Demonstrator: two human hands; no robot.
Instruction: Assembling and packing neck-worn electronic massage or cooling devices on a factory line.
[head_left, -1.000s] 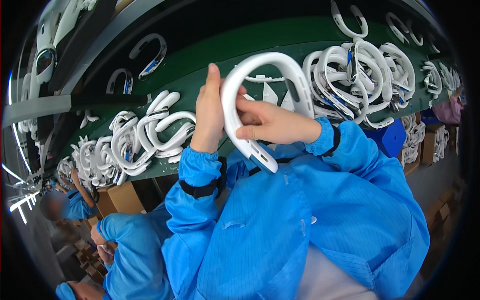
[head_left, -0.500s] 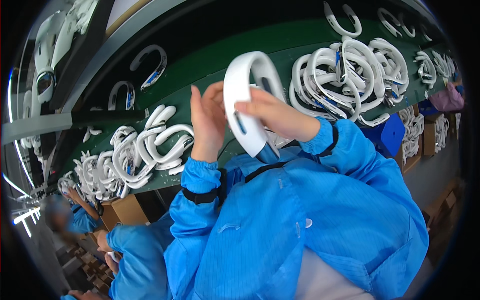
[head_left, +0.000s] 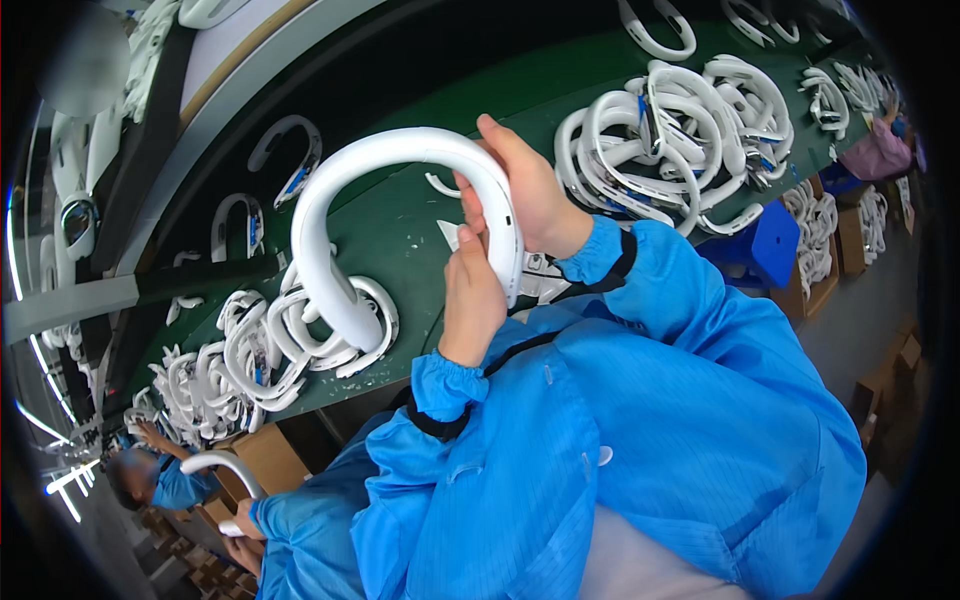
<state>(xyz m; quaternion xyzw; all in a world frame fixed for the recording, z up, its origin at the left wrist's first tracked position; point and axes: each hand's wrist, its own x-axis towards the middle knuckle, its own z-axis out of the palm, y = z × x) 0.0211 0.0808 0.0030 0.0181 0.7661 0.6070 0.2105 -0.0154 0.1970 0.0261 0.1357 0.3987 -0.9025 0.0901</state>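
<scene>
A white C-shaped neckband (head_left: 390,143), which looks like a neck fan, is held up over the green workbench (head_left: 415,235). Both my hands are at its right arm, and its other end hangs out to the left. My left hand (head_left: 474,305) grips that arm low down, thumb pointing up. Higher up, my right hand (head_left: 530,190) closes on the same arm from the right, its fingertips passing behind the band. Small dark slots show along the arm's edge. Part of a pile of similar neckbands (head_left: 245,345) lies behind the free end.
Another heap of neckbands (head_left: 655,150) covers the bench to the right, near a blue bin (head_left: 765,245). White pieces (head_left: 540,280) lie close to my right wrist. At lower left, a co-worker's blue sleeve (head_left: 310,530) and hand appear with a white band (head_left: 228,462). Cardboard boxes (head_left: 265,460) stand below the bench.
The neckband has turned from a narrow edge-on view to show its full C shape, its free end swung left. My left hand has moved right and down onto the arm; my right hand has shifted its grip.
</scene>
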